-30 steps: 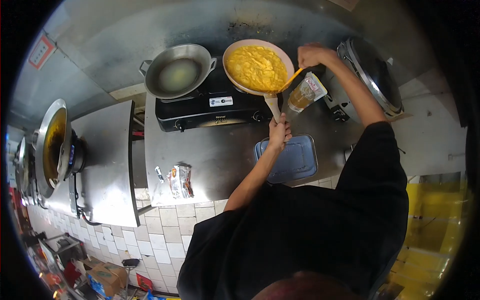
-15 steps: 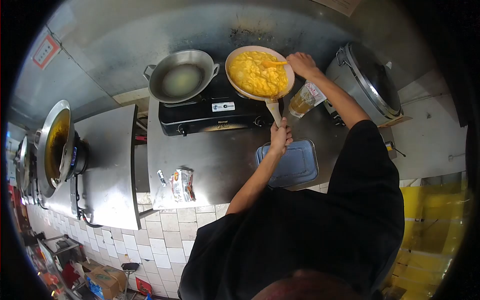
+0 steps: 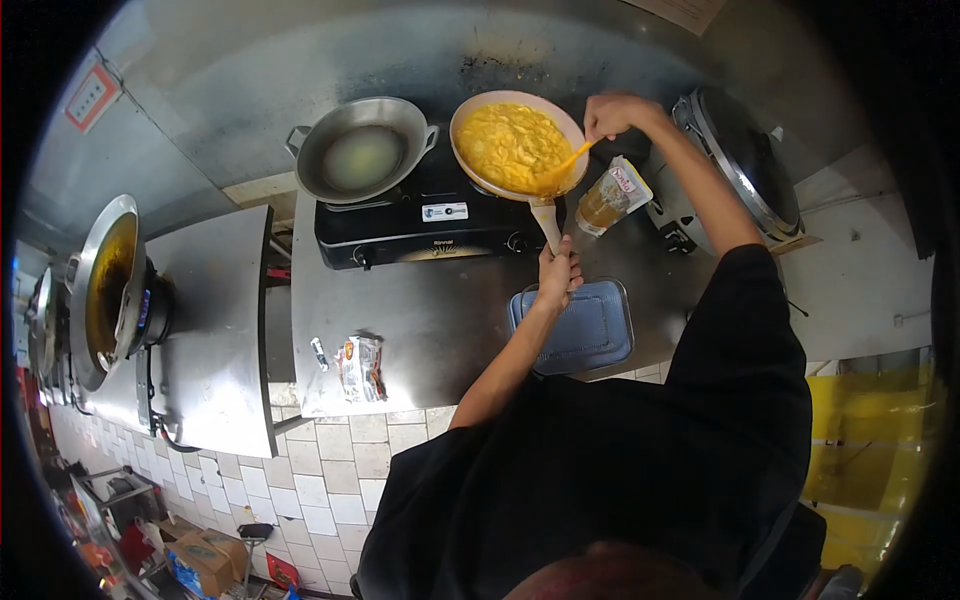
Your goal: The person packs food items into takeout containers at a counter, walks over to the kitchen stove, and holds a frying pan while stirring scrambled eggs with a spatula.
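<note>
My left hand [image 3: 560,270] is wrapped round the pale handle [image 3: 545,222] of a frying pan [image 3: 462,115] on the right side of a black two-burner stove [image 3: 390,240]. Yellow scrambled egg [image 3: 510,140] fills most of the pan. Above the pan's right edge, my right hand [image 3: 612,117] grips an orange spatula [image 3: 574,160], whose lower end rests in the egg near the pan's right front. Beside the pan stands a pouch of amber liquid [image 3: 608,200].
On the left burner sits a grey wok [image 3: 325,185] with cloudy liquid. A blue lidded container [image 3: 590,330] lies near my left forearm. Torn packets [image 3: 360,370] lie front left, a large cooker [image 3: 740,160] stands right, and another wok [image 3: 125,215] is far left.
The spatula went from the pan's right edge into the middle of the egg, then back to the right front. My right hand moved with it. My left hand stayed on the handle.
</note>
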A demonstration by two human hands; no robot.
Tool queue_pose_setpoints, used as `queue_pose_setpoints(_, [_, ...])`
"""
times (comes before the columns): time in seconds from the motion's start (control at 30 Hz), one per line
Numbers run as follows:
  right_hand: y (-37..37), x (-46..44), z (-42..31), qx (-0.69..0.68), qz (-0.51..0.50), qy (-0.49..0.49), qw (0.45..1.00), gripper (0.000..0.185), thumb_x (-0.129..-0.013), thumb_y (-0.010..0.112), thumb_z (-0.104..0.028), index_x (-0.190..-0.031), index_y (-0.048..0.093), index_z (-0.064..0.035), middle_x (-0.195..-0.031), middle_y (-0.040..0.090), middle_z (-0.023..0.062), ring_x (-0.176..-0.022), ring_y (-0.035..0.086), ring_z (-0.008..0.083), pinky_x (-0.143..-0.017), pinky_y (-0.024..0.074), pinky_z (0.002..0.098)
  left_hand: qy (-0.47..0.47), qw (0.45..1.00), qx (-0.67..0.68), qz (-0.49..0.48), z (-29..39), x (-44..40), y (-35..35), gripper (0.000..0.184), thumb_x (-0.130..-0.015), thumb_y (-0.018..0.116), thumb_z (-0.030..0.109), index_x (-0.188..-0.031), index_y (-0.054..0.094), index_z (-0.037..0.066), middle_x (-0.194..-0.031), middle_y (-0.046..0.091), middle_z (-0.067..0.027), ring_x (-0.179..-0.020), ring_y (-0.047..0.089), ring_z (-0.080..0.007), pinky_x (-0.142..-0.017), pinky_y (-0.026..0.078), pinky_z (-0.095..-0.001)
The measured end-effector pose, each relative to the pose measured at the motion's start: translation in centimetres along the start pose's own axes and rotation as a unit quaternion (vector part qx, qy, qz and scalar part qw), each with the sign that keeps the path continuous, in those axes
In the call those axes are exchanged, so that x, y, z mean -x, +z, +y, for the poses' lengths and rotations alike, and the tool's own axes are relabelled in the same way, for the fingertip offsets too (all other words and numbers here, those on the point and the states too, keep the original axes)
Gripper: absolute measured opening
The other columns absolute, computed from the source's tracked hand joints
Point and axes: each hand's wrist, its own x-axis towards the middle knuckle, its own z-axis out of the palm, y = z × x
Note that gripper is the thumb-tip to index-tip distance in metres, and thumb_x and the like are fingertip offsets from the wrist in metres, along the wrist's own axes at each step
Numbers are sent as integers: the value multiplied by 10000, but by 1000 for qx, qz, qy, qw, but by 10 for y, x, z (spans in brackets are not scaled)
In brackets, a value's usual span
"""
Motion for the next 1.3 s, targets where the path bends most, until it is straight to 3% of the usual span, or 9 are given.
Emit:
queue_pose_setpoints(0.03, [0, -1, -17, 62, -44, 89, 993, 259, -773, 684, -161, -1004, 747, -61, -874, 741, 101, -734, 704, 221, -668, 525, 372, 1, 1000, -1, -1, 0, 0, 0, 208, -1011, 548, 291, -1006, 418, 129, -669, 370, 41, -471, 288, -37, -374, 250, -222])
queue_pose_setpoints(0.17, [36, -32, -3, 173, 113, 144, 968, 278, -740, 744, -229, -960, 744, -60, -1030, 718, 170, -982, 692, 308, -797, 549, 434, 6, 1000, -6, 1, 1, 2, 0, 215, -1008, 557, 297, -932, 434, 137, -670, 379, 43, -490, 312, -41, -389, 271, -219])
queue_pose_setpoints(0.3, [80, -57, 10, 179, 305, 53, 934, 155, -824, 608, -138, -884, 728, -63, -892, 703, 164, -925, 682, 331, -794, 534, 455, 7, 1000, -4, 5, 5, 6, 3, 211, -1007, 554, 281, -916, 425, 141, -668, 377, 45, -490, 312, -42, -388, 270, -220])
queue_pose_setpoints(0.43, [85, -31, -8, 143, 385, -9, 912, 172, -780, 629, -71, -923, 724, -72, -956, 677, 141, -941, 667, 325, -793, 543, 431, 4, 1000, -1, 7, 5, 3, 5, 203, -1006, 553, 274, -924, 422, 143, -668, 374, 46, -491, 309, -42, -389, 270, -220])
queue_pose_setpoints(0.63, [51, 32, -19, 131, 350, -83, 924, 161, -772, 658, -93, -921, 717, -104, -925, 640, 102, -984, 636, 282, -772, 546, 389, 2, 1000, 4, 0, 0, 1, 1, 171, -1012, 539, 270, -996, 428, 141, -677, 379, 44, -485, 310, -34, -380, 268, -213])
queue_pose_setpoints(0.97, [9, 46, -17, 177, 357, -90, 913, 142, -782, 700, -135, -916, 746, -118, -1100, 704, 127, -996, 651, 290, -807, 543, 395, 14, 1000, 5, -6, 1, 1, 1, 194, -1008, 556, 276, -947, 422, 149, -655, 361, 51, -493, 309, -40, -391, 269, -216])
queue_pose_setpoints(1.17, [-9, 39, -18, 139, 216, 20, 966, 198, -767, 758, -207, -943, 752, -115, -1109, 703, 136, -973, 682, 284, -860, 526, 391, 9, 1000, 6, -4, 0, 3, 3, 197, -1009, 555, 282, -950, 422, 150, -658, 357, 54, -495, 306, -37, -395, 261, -215])
queue_pose_setpoints(1.27, [-18, 17, -29, 144, 29, 140, 979, 223, -746, 751, -183, -948, 752, -89, -1055, 719, 137, -996, 684, 304, -861, 528, 390, 0, 1000, 2, -2, 3, 5, 2, 198, -1009, 555, 282, -951, 419, 149, -661, 358, 54, -495, 303, -36, -393, 258, -217])
queue_pose_setpoints(1.3, [-13, 13, -30, 159, 54, 139, 976, 207, -756, 730, -168, -944, 750, -86, -1043, 719, 143, -999, 684, 307, -861, 531, 397, -4, 1000, 2, 2, 5, 6, 4, 200, -1009, 554, 282, -952, 418, 148, -662, 358, 54, -494, 302, -35, -391, 257, -217])
